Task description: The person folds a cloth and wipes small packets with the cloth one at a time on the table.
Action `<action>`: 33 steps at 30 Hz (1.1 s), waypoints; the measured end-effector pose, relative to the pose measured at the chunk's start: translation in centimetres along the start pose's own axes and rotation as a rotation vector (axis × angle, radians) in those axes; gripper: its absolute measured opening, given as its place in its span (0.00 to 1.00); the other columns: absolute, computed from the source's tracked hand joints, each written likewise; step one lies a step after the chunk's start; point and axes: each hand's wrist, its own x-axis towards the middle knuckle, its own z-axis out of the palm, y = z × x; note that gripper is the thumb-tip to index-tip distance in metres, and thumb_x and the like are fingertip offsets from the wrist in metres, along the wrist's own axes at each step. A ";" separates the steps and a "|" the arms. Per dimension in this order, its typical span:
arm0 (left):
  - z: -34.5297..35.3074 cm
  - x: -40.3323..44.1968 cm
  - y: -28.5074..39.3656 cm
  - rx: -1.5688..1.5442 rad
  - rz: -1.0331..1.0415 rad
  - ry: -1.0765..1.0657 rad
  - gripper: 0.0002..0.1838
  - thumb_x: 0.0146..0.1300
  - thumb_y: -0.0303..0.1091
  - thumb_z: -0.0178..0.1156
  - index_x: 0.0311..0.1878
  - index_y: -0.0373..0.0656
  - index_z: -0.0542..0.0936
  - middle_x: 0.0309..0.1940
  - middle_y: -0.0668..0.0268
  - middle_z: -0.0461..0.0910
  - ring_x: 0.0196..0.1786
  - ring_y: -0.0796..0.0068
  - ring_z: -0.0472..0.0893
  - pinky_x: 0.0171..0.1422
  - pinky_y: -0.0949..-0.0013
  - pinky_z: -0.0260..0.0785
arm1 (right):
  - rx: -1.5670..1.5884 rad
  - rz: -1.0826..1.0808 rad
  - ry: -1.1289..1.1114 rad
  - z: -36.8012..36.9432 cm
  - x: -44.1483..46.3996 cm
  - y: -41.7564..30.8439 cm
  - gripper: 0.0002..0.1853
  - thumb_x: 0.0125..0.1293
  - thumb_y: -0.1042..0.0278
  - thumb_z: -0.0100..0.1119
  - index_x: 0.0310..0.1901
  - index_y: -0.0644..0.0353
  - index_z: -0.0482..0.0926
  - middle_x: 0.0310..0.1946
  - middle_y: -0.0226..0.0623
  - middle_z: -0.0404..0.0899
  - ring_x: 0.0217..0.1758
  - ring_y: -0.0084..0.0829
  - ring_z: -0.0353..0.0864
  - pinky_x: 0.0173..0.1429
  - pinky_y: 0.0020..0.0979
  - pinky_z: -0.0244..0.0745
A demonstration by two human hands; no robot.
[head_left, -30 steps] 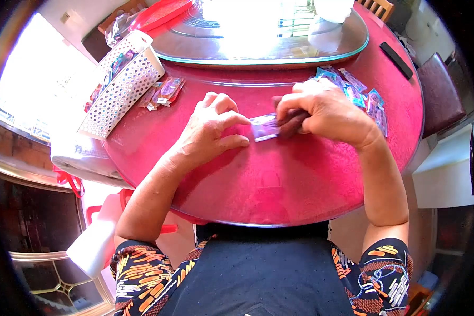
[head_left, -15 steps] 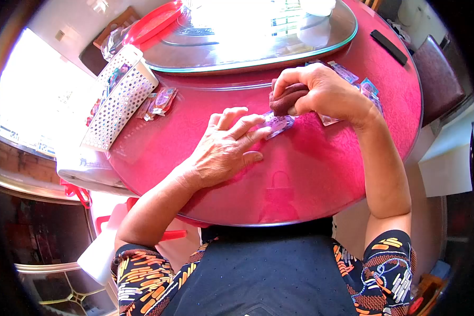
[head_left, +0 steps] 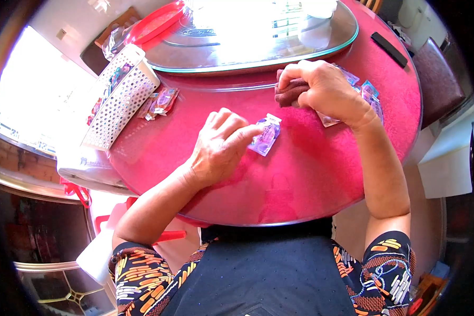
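A small purple plastic packet [head_left: 266,138] is at the middle of the table, its white top edge tilted away from me. My left hand [head_left: 221,143] has its fingers curled and grips the packet's left side between finger and thumb; the thumb is mostly hidden. To the right, my right hand [head_left: 329,92] is closed on a folded dark red cloth [head_left: 292,90], held just above the tabletop and apart from the packet. More purple and blue packets [head_left: 371,95] lie beyond my right hand, partly covered by it.
A white perforated basket [head_left: 122,100] with packets inside lies tilted at the left, with reddish packets [head_left: 160,102] beside it. A glass turntable [head_left: 247,63] and a red tray [head_left: 155,25] are at the back. A black remote-like bar [head_left: 388,49] lies far right on the red table [head_left: 279,205].
My right hand has lifted the cloth off the packet and moved slightly right. My left hand's fingers have curled in, and the packet has turned and shifted a little toward me.
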 end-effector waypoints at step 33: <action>-0.2 -0.3 -3.0 -0.081 -0.153 0.129 0.08 0.59 0.28 0.78 0.38 0.46 0.86 0.41 0.65 0.80 0.52 0.57 0.77 0.57 0.55 0.74 | 0.017 -0.322 -0.075 4.2 -0.4 -3.6 0.13 0.63 0.68 0.74 0.50 0.49 0.90 0.41 0.39 0.87 0.48 0.47 0.89 0.54 0.46 0.84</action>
